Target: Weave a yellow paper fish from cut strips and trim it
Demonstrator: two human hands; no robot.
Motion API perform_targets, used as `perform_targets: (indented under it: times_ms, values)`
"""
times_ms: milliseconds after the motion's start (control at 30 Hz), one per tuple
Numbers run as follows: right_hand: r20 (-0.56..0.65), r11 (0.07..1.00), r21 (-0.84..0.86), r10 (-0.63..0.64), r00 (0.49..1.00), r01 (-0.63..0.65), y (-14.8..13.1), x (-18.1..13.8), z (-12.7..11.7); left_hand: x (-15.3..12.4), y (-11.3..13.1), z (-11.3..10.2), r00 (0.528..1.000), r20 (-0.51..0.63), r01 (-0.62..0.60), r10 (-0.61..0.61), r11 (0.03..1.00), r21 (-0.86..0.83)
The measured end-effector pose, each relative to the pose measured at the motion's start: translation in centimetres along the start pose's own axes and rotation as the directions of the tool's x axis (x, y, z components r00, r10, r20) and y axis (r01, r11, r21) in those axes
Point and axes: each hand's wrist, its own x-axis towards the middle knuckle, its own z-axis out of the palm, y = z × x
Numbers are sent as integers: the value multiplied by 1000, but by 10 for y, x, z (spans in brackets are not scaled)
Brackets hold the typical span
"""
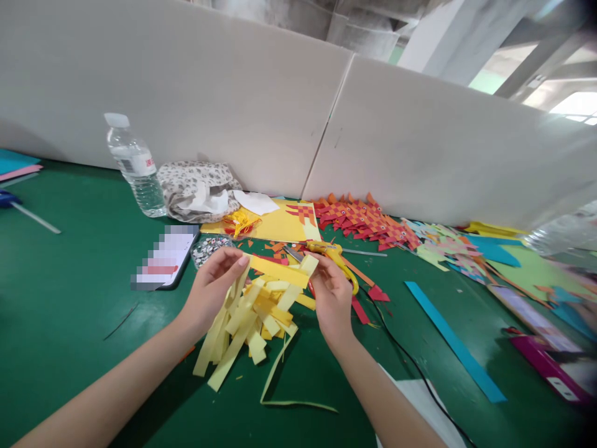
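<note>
Fingertips (241,262) of your left hand (212,283) and right hand (333,297) pinch one flat yellow paper strip (280,271); hold it taut, clear of the yellow-handled scissors (336,254) at twelve o'clock.

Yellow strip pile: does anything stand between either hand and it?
Nothing visible does. The left hand and right hand each pinch an end of one yellow strip over the pile of strips. The yellow-handled scissors lie behind the right hand, not between.
</note>
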Motion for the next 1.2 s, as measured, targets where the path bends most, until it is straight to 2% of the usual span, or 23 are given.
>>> perform_targets:
  times_ms: [200,467,667,900,1200]
  values:
    - [-20,998,6,-61,998,62,-2,-2,-1,1,-1,-2,1000,-23,-6,6,1000,14]
    - [40,992,-73,-101,994,104,-2,-4,-2,2,-2,-1,999,-5,-41,41,997,64]
    - [-82,993,-40,-112,990,109,-2,-4,-2,2,-2,-3,997,-33,-70,72,995,69]
    - [-109,998,-24,-60,992,58,-3,-2,-2,3,-3,-6,993,-52,-104,107,993,55]
    - [-47,992,-82,-104,993,100,0,-1,-3,2,-1,-4,994,-47,-94,97,994,48]
